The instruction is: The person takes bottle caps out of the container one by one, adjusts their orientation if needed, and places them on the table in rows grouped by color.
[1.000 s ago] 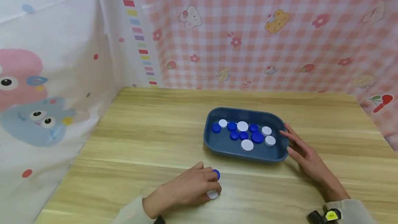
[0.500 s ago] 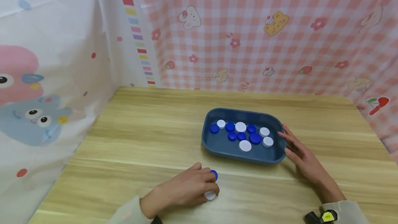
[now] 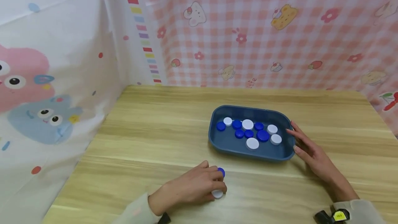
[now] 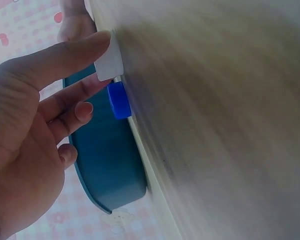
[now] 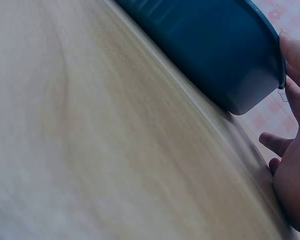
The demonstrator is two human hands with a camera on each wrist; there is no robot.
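My left hand (image 3: pixel 199 184) is low over the table at the front middle. It pinches a white round cap (image 4: pixel 109 62) between thumb and index finger, the cap standing on edge in the left wrist view. Right beside its fingertips is a blue cap (image 4: pixel 119 101), partly hidden by the fingers in the head view (image 3: pixel 221 172). A dark blue tray (image 3: pixel 230 149) with rounded corners stands ahead of that hand. At the tray's right end, my right hand (image 3: pixel 315 158) touches the rim with thumb and extended fingers.
Several blue caps and white caps lie flat inside the tray, among them a larger blue cap (image 3: pixel 262 136) and a large white cap (image 3: pixel 252 143). Behind the wooden table (image 3: pixel 149 127) hangs a pink checked cloth (image 3: pixel 242 16); a white printed cloth (image 3: pixel 71 27) covers the left side.
The head view has shifted slightly. Both hands, the tray and the caps keep their places relative to one another.
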